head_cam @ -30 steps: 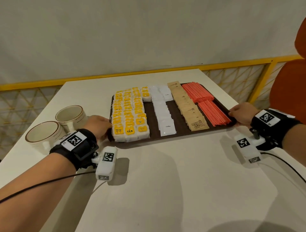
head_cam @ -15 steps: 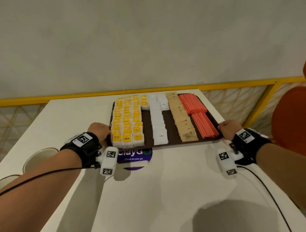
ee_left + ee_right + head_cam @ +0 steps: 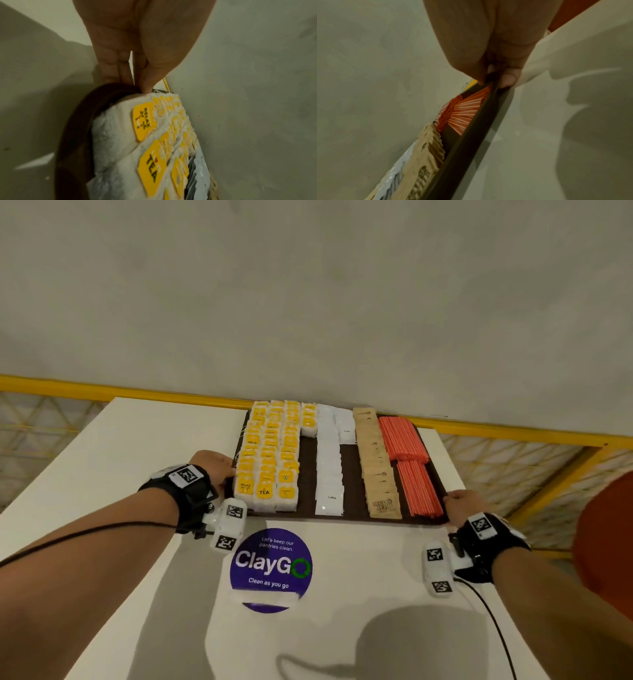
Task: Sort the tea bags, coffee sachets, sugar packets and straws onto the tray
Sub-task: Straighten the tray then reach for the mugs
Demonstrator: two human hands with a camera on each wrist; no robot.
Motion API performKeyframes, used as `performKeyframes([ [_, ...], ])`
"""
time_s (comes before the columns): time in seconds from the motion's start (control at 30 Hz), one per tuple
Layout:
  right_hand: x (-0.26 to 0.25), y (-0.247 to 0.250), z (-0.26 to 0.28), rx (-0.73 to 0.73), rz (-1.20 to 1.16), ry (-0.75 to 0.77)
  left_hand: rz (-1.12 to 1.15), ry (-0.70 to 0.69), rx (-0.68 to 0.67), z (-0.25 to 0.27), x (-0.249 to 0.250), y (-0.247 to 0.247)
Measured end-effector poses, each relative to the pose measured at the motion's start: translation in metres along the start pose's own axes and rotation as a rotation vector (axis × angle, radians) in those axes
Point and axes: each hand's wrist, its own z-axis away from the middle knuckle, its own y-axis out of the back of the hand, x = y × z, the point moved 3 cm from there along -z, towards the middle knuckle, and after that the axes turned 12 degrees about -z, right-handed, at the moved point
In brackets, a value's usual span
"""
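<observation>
A dark brown tray [image 3: 351, 467] lies at the far side of the white table, filled in columns: yellow-tagged tea bags [image 3: 270, 460], white coffee sachets [image 3: 329, 460], brown sugar packets [image 3: 378, 467] and red straws [image 3: 409, 460]. My left hand [image 3: 214, 469] grips the tray's left rim [image 3: 75, 135], thumb against the tea bags [image 3: 147, 148]. My right hand [image 3: 462, 505] pinches the right rim [image 3: 471, 135] near the front corner, beside the straws [image 3: 462, 112] and sugar packets [image 3: 426, 155].
A round purple "ClayGo" sticker [image 3: 270, 568] sits on the table [image 3: 102, 474] just in front of the tray. A yellow railing [image 3: 513, 433] runs behind the table against a grey wall. An orange chair [image 3: 606, 542] stands at the right.
Both hands have carried the tray away from me toward the table's far edge, uncovering the purple sticker. The two cups at the left have dropped out of view.
</observation>
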Motion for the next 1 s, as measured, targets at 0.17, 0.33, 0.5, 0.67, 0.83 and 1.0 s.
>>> performKeyframes([
  [0.17,-0.009,0.001,-0.01,-0.054,-0.045,-0.063,0.037,0.015,-0.016,-0.008,0.003,0.001],
  [0.33,-0.012,0.005,-0.006,-0.123,0.055,-0.094,0.059,0.028,-0.042,-0.001,0.009,-0.001],
  [0.5,-0.033,0.016,-0.001,0.015,0.018,-0.071,0.149,0.07,-0.024,0.01,0.006,0.013],
  [0.67,-0.131,-0.009,0.06,0.201,-0.273,0.264,0.159,-0.182,0.017,0.064,0.002,0.083],
  [0.83,-0.227,-0.103,0.171,-0.39,-0.32,0.694,-0.573,-0.241,-0.057,0.143,-0.058,0.162],
  [1.0,-0.266,-0.198,0.28,-0.86,0.055,0.886,-0.827,-0.058,-0.236,0.186,-0.142,0.181],
])
